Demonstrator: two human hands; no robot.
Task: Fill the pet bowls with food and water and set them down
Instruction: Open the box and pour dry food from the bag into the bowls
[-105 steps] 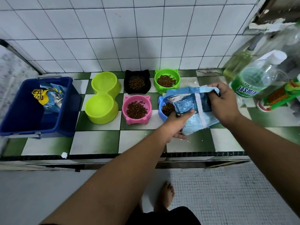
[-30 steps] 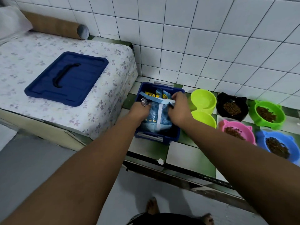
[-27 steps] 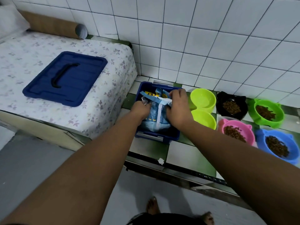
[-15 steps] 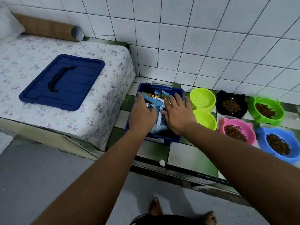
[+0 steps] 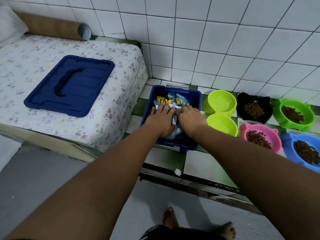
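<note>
A dark blue storage bin [image 5: 197, 101] stands on the tiled ledge with light blue food bags [image 5: 180, 101] inside. My left hand [image 5: 161, 118] lies flat on the bags with straight fingers. My right hand [image 5: 189, 116] presses on them beside it, fingers bent at the tips. To the right stand a lime double bowl [image 5: 221, 115] with no kibble in it, and a black bowl [image 5: 253, 110], a green bowl [image 5: 294, 115], a pink bowl [image 5: 259, 139] and a blue bowl [image 5: 304, 151], each holding brown kibble.
The bin's blue lid [image 5: 69, 85] with a black handle lies on a flower-patterned surface [image 5: 112, 118] to the left. A brown roll [image 5: 52, 26] rests against the white tiled wall. My bare feet stand on the grey floor [image 5: 34, 179] below the ledge.
The food bag went from beside the blue bowl into the bin. Both hands let go of its top and now press flat on it. The view swung left.
</note>
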